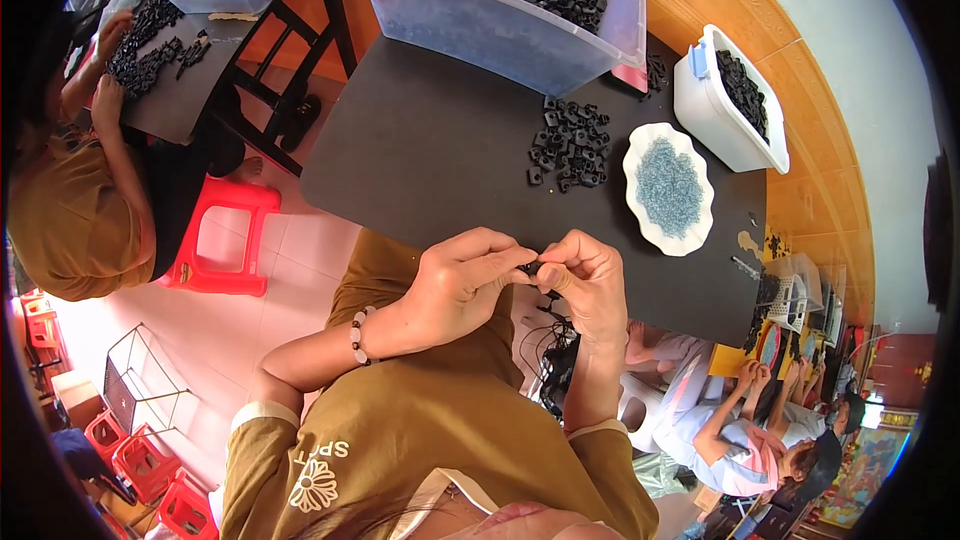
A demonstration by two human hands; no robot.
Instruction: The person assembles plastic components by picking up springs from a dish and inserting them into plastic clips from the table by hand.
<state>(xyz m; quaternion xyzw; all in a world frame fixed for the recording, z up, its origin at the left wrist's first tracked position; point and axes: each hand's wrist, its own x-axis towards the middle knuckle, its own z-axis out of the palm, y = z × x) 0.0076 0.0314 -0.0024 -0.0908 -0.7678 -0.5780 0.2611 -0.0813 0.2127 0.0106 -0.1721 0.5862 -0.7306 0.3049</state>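
My left hand [470, 270] and my right hand [582, 275] meet at the near edge of the dark table [430, 140]. Between their fingertips they pinch a small black plastic part [531, 266], mostly covered by the fingers. Beyond my hands lies a loose pile of small black plastic parts [570, 145]. To its right, a white scalloped dish [640, 145] holds many tiny blue-grey pieces [668, 190], too small to name.
A large clear bin [480, 40] full of black parts stands at the table's far side. A white tub [715, 130] of black parts is at the far right. People work at tables left and lower right. A red stool [235, 195] stands on the left floor.
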